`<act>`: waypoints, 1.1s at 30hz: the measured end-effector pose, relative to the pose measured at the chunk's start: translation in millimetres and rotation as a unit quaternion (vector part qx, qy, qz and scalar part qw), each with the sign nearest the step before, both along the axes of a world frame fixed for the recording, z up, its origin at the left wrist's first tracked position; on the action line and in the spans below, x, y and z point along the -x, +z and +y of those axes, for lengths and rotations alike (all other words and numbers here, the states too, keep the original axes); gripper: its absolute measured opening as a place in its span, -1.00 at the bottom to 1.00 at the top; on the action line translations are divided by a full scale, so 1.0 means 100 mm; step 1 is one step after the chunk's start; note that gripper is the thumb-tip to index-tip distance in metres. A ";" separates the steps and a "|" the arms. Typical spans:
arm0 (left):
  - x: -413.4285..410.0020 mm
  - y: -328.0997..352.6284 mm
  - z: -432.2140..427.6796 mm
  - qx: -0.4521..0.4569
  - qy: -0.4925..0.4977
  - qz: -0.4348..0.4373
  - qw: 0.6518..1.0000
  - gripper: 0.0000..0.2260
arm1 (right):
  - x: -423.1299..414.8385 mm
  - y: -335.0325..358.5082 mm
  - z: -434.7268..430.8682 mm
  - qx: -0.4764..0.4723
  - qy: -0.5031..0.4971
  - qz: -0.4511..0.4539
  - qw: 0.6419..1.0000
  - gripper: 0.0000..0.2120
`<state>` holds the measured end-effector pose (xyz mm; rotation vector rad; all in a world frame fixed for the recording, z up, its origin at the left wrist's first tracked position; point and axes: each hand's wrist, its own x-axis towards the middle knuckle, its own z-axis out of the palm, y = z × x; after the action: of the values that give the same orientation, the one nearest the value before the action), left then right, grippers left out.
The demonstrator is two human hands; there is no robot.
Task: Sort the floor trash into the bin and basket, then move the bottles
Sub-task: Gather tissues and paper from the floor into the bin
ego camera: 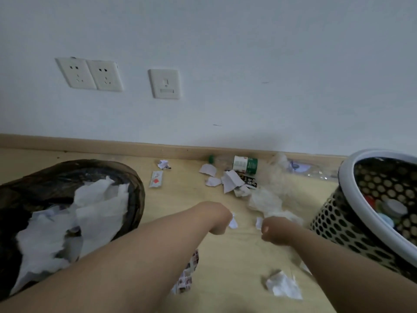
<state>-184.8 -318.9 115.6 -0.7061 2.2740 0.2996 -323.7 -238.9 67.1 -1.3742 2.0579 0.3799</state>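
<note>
A small white paper scrap (233,222) is poking out from the curled fingers of the left hand (220,220), low over the wooden floor (228,256). A second scrap (259,222) is showing at the thumb side of the right hand (275,231), whose fingers are likewise closing round it. The two fists are facing each other, near but apart, with both forearms reaching forward and down and converging. The black-lined bin (126,175), heaped with white paper, is sitting just beside the left forearm, so that hand is nearer it. The perforated basket (334,227) is standing close on the right. Beyond the hands, a green-labelled bottle (244,164) is lying along the skirting board.
</note>
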 end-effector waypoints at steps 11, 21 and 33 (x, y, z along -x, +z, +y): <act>-0.37 -1.16 -0.13 0.007 -0.026 -0.001 1.000 -0.24 | 0.14 -0.77 0.65 -0.070 -0.101 0.031 0.992 -0.33; -0.78 -1.42 -0.08 0.018 -0.040 0.006 0.999 -0.39 | -0.22 -1.02 0.81 -0.055 -0.013 -0.009 0.998 -0.66; -0.28 -1.34 -0.07 -0.026 0.057 0.101 0.993 -0.55 | 0.46 -0.91 0.11 0.137 -0.053 0.128 0.981 -0.78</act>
<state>-157.1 -325.6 -18.8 -0.8112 2.4105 0.5047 -370.1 -227.5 -24.3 -1.4255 2.4594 0.2429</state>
